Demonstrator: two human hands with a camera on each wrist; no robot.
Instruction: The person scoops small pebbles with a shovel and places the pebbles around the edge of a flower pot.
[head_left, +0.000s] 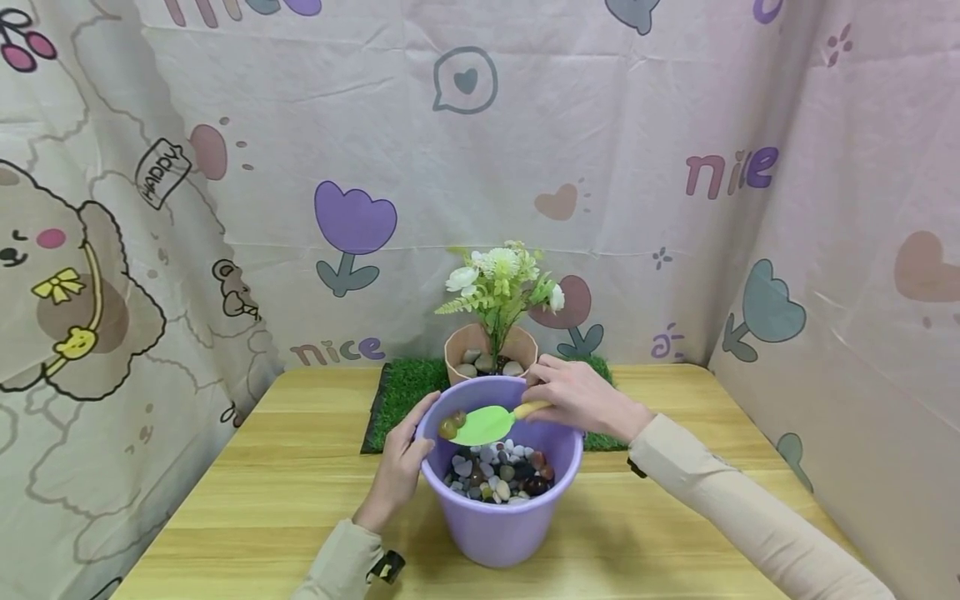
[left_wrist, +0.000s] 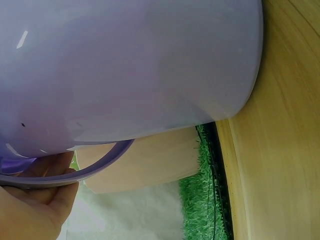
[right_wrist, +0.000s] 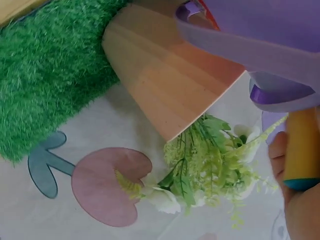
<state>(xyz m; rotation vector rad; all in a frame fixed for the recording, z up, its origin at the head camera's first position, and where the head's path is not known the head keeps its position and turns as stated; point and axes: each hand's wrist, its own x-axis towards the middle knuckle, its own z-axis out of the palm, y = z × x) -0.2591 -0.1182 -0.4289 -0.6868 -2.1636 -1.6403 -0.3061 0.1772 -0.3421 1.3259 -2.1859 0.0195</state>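
Note:
A purple plastic bucket stands on the table, with mixed pebbles in white, grey, black and reddish brown at its bottom. On the bucket's left side my left hand grips the rim; the left wrist view shows its fingers curled round a purple edge. My right hand holds a small trowel by its yellow handle, above the far right rim. The trowel's light green blade points left over the bucket's inside. Brownish, rounded stones sit at the blade's tip, near the left inner wall.
Right behind the bucket, a peach flowerpot holds white flowers, green leaves and larger stones. The pot stands on a green artificial turf mat. Wooden tabletop extends to both sides; a printed cloth hangs behind.

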